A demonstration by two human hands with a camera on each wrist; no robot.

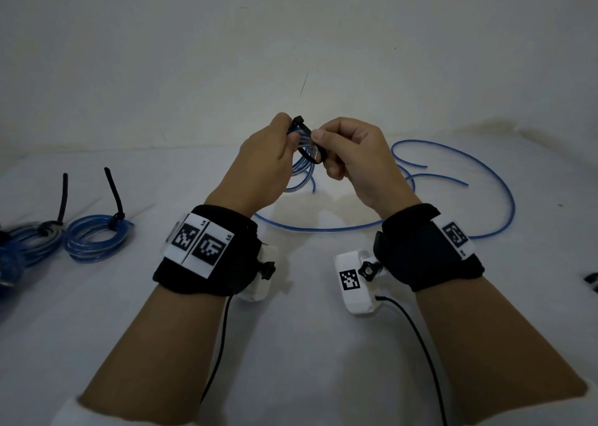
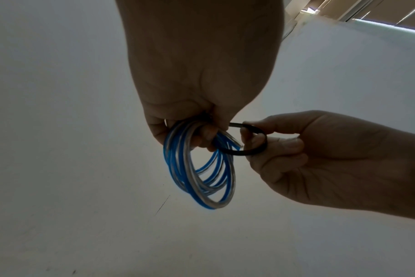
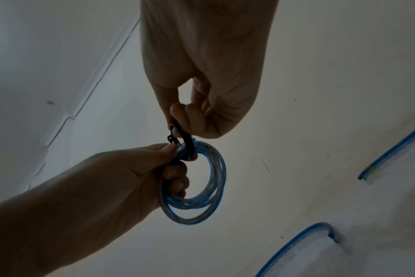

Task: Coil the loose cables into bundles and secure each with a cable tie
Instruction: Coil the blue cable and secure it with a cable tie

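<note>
My left hand (image 1: 284, 140) (image 2: 192, 131) (image 3: 171, 161) grips a small coil of blue cable (image 1: 302, 169) (image 2: 201, 174) (image 3: 201, 189) at its top, held above the white table (image 1: 291, 344). A black cable tie (image 1: 307, 134) (image 2: 249, 150) (image 3: 186, 140) loops around the gathered strands. My right hand (image 1: 323, 144) (image 2: 256, 136) (image 3: 180, 120) pinches the tie's strap next to the coil. The tie's head (image 1: 298, 121) (image 3: 170, 139) sticks up beside my left fingertips.
Loose blue cable (image 1: 485, 179) (image 3: 391, 150) sprawls over the table behind and right of my hands. Two tied blue bundles (image 1: 95, 237) with upright black tie tails lie at the left. A dark item (image 1: 590, 280) sits at the right edge. A wall stands behind.
</note>
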